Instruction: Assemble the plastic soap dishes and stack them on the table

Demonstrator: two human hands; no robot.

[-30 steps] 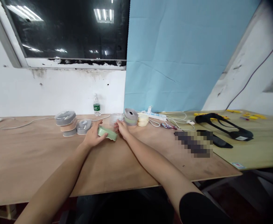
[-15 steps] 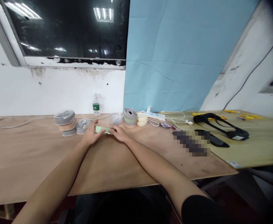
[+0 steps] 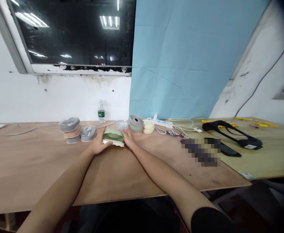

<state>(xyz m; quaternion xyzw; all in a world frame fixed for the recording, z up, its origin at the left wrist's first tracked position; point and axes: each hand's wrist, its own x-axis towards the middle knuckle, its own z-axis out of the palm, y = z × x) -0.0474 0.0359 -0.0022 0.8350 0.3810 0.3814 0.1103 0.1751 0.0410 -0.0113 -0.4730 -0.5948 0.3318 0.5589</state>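
Between my two hands is a green oval plastic box shell (image 3: 113,137) with a cream wavy-edged layer (image 3: 117,143) beneath it, tilted so its opening faces me. My left hand (image 3: 99,142) wraps its left side, thumb along the lower front edge. On the right edge lies my right hand (image 3: 128,139), its fingers closed against the shell and partly hidden. Just left of my left hand sits a grey oval container (image 3: 88,134). Beyond my right hand are clear plastic lids (image 3: 122,125) and a stack of grey and green rings (image 3: 136,124).
A stack of oval containers (image 3: 69,130) stands at left, and a water bottle (image 3: 101,112) by the wall. Cream pieces (image 3: 148,127), a power strip (image 3: 162,123) and cables lie right of centre. A black headset-like frame (image 3: 249,141) rests far right.
The green shell has tipped up, showing its open inside and the cream layer. Both hands have shifted slightly right, and the right hand has moved to the shell's side. The view has tilted a little.
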